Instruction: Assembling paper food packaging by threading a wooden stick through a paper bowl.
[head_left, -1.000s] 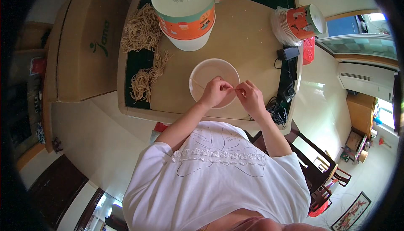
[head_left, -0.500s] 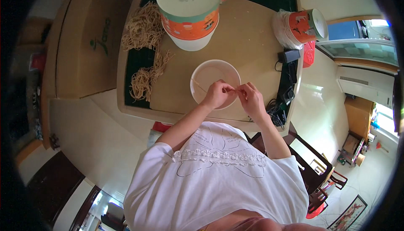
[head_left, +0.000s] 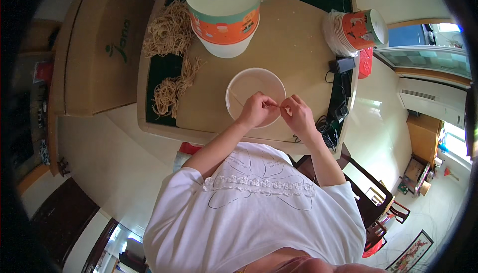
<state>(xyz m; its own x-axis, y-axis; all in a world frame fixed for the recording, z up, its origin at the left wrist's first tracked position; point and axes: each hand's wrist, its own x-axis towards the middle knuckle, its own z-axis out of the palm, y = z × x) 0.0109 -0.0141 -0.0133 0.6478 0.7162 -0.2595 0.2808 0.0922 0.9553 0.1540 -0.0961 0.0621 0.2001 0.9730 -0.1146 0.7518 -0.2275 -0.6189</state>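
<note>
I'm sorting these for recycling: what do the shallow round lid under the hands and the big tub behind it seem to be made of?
The round lid looks like thin translucent plastic, since the tan table shows through its smooth, slightly glossy surface. The big tub looks like printed paperboard or plastic with a matte white top, though which of the two cannot be told from this view.

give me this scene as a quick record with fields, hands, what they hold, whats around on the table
left hand: fingers pinched on a thin pale strand, over the bowl
right hand: pinched close to the left, fingertips nearly meeting
bowl: round, pale, in front of the person
table: tan top, dark mat at the edges
large tub: white lid, orange band, far side
stacked cups: orange, wrapped in clear plastic, far right
straw bundles: tan, tangled, left side
black adapter and cables: right edge
cardboard box: left of the table
</note>
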